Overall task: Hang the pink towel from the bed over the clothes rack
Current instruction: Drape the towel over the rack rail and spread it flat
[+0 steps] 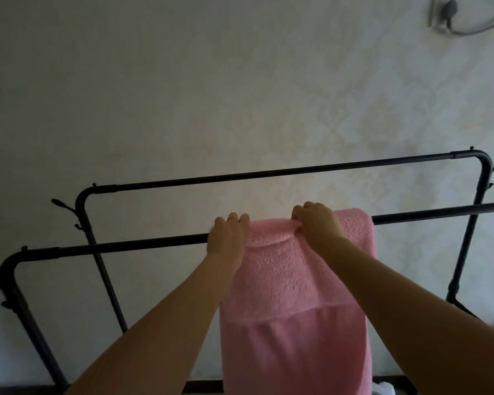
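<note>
Pink towel (294,280), one, two rails (126,246) (268,172), two hands (228,236) (317,223)

Both arms reach up — left hand (227,236) and right hand (317,223) curl their fingers on the pink towel (291,283).

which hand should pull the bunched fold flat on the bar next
Probably the right hand: its fingers pinch the pink towel at the fold, while the left hand holds the towel's left edge.

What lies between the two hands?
Head view: between left hand and right hand, only the fluffy pink towel, folded over the black metal rack rail.
</note>
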Available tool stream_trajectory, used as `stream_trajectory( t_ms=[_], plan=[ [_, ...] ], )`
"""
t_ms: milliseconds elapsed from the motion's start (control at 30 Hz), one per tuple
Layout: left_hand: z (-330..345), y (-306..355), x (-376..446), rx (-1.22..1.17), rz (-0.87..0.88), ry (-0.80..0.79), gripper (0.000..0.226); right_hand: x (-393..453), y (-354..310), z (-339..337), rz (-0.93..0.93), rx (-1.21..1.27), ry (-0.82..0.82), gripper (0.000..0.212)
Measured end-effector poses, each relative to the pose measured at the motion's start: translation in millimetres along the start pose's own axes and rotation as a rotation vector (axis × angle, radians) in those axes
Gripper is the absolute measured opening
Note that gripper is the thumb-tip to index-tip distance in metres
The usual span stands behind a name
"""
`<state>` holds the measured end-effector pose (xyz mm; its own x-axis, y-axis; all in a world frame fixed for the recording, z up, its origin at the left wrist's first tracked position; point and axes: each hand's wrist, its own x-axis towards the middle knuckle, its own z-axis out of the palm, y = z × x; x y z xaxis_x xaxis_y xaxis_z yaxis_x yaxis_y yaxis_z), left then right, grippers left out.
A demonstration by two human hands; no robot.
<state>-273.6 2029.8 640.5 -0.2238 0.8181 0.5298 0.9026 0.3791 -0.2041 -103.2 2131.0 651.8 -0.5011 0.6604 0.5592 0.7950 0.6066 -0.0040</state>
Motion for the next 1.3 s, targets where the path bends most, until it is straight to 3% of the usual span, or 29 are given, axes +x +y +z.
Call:
stream_trajectory(
  t_ms=[100, 233, 367, 600, 833, 1067, 1167, 1300],
  plan=[
    [0, -3, -1, 0.008, -0.025, -0.002, 0.055, -1, -8, -3, 0.029, -0.051, -0.022, 0.018],
    [1, -3, -10, -0.031, 0.020, 0.048, 0.033, -14, -11, -1, 0.040, -0.094, -0.022, 0.015],
    [3, -2, -19, -0.041, 0.074, 0.085, 0.030, -26, -9, 2, 0.013, -0.112, -0.019, 0.015],
    [30, 2, -54, 0.079, 0.158, -0.018, 0.029, -70, -20, 31, 0.039, 0.003, -0.063, 0.021],
    [59, 5, -87, -0.057, 0.120, -0.137, 0.029, -103, -26, 51, 0.043, 0.031, -0.143, 0.026],
    [51, 4, -80, -0.013, 0.257, -0.242, 0.029, -101, -28, 41, 0.027, 0.002, -0.355, 0.025],
    [48, 3, -71, -0.013, 0.244, -0.235, 0.027, -103, -19, 39, 0.090, 0.123, -0.332, 0.017],
    [28, 18, -57, 0.004, 0.281, -0.197, 0.018, -101, -2, 26, 0.172, 0.156, -0.219, 0.025]
  ],
)
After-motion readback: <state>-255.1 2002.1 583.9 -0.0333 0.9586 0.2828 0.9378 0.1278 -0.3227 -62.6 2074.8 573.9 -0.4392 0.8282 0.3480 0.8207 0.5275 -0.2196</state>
